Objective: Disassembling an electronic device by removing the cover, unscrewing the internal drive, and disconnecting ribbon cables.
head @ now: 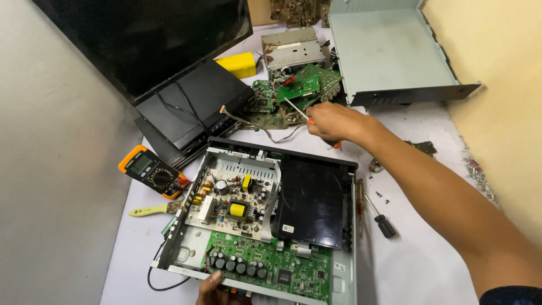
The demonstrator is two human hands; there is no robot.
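**Opened player on the bench, screwdriver up at the back edge**

From my remote seat: the white bench [418, 265] is packed. Biggest thing is the dark flat screen [141, 39] leaning at the back left, then the grey metal cover [389, 51] lying open-side up at the back right. Front and centre sits the opened player chassis [265, 220], lid off, with a pale power board [231, 203] on its left, a black drive block [310, 203] on its right and a green circuit board [271, 268] along the near edge.

Behind it there's a black box [192, 107] and a heap of loose green boards [293, 93]. An orange-and-black multimeter [151, 171] lies left of the chassis, with a yellow-handled brush [149, 211] just below it. A black-handled screwdriver [379, 217] lies right of the chassis.

My right hand [333, 121] is reached out over the chassis's back edge, fingers clenched around a red-handled screwdriver [297, 109] whose shaft points up-left toward the loose boards. My left hand [217, 289] is at the near edge, fingers resting on the chassis rim; can't tell if they actually grip it.
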